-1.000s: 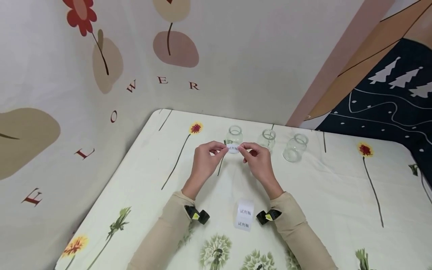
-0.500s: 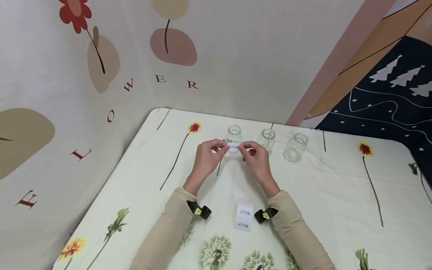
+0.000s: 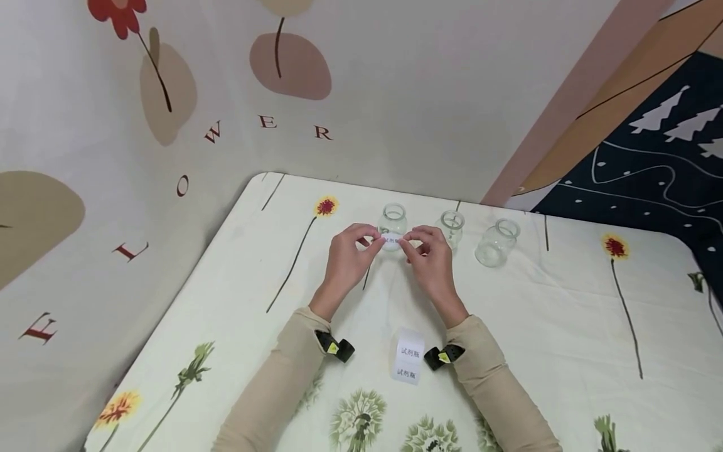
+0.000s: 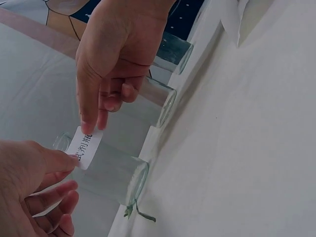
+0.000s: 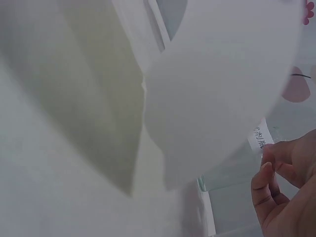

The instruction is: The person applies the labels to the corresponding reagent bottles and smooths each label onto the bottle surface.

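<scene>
A small white label (image 3: 391,240) with printed characters is stretched between both hands in front of the leftmost clear glass jar (image 3: 393,216). My left hand (image 3: 349,260) pinches its left end between thumb and forefinger. At the other end, my right hand (image 3: 432,262) pinches it likewise. In the left wrist view the label (image 4: 84,148) overlaps the jar (image 4: 116,175); whether it touches the glass I cannot tell. The right wrist view catches only part of the label (image 5: 260,136) beside the right hand (image 5: 289,185), behind a large blurred white sheet (image 5: 222,89).
Two more clear jars stand to the right, one (image 3: 452,224) partly behind the right hand and another (image 3: 497,243) farther right. A backing strip (image 3: 409,356) bearing two labels lies between the forearms on the flower-print tablecloth (image 3: 553,339). Fabric walls (image 3: 395,138) border the table.
The head view has shifted slightly. Both hands keep their pinch on the label in front of the leftmost jar, with only slight movement. The other jars and the strip stay put.
</scene>
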